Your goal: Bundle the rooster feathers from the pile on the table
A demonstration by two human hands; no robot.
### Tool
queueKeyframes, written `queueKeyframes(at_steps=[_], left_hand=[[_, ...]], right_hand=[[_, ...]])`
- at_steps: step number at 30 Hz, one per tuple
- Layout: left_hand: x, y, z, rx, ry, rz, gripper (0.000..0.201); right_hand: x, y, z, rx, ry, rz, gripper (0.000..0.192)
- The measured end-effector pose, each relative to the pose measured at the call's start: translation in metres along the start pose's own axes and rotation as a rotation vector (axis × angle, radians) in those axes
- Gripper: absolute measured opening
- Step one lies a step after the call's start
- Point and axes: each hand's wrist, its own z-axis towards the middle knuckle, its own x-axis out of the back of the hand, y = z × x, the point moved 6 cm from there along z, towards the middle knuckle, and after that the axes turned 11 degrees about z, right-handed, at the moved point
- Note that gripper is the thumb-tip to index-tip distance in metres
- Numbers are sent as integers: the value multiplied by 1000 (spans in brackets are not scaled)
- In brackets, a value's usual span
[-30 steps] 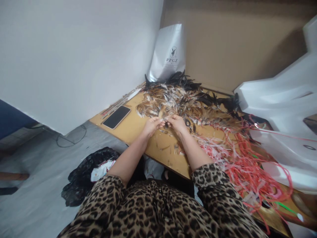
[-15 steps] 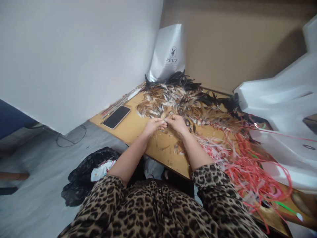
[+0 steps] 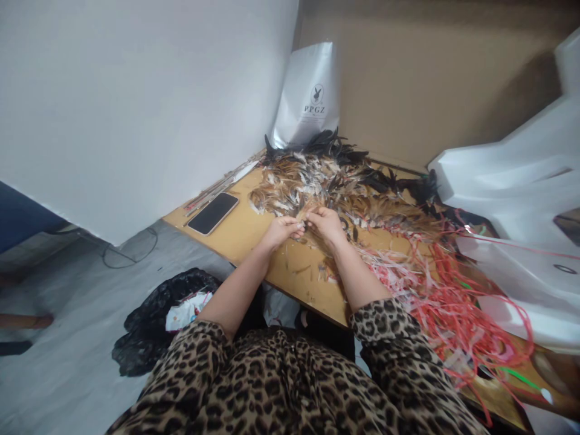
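- On the floor at the left, below the table point(image 3: 247, 229): a black plastic bag point(image 3: 145, 329), slumped, with a white wrapper point(image 3: 183, 313) lying against it.
- At the table's left end: a smartphone point(image 3: 212, 213), face up, screen dark.
- Near the middle of the table: the left hand point(image 3: 280, 231), thumb and forefinger pinching the near end of a tawny feather tuft point(image 3: 304, 211), remaining fingers curled beneath.
- Just beyond both hands: a feather heap point(image 3: 290, 178) in brown, white and black, with a silver PPGZ bag point(image 3: 306, 115) standing at the far side.
- Meeting the left fingertips from the right: the right hand point(image 3: 327, 225), thumb and forefinger pressed together on the same tuft; exact grip too small to tell.
- Judging the step: apparently gathering or straightening the tuft by fingertip at the root end. Next move probably calling for a light, firm pinch and aligned quills, so as not to let any slip.
- Just beside the right wrist: dark loops point(image 3: 344, 224), perhaps scissors handles.
- Farther right: a row of brown feathers point(image 3: 394, 211), then tangled red-pink plastic strings point(image 3: 457, 302) spilling toward the near edge.
- At the far right: a white moulded object point(image 3: 480, 181), partly cut off.
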Motion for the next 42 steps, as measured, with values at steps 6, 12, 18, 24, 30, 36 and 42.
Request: queueKeyframes(at_steps=[6,12,18,24,30,36,42], left_hand=[[23,3,3,-28,205,-178,19],[31,0,6,-33,248,-254,16],[31,0,6,-48,264,-286,15],[32,0,6,-39,290,-236,16],[31,2,6,-75,271,-178,20],[21,7,3,-83,143,-159,27],[13,8,-1,-47,50,-134,27]], right_hand=[[10,-6,3,15,67,-6,37],[7,-9,-4,83,-164,-750,22],[-8,-16,-15,106,-190,-1012,14],[-16,-5,-17,127,-172,-1086,7],[-2,-14,-13,-37,-301,-642,17],[15,-29,-10,-126,-302,-438,26],[20,-36,-6,-33,-233,-479,25]])
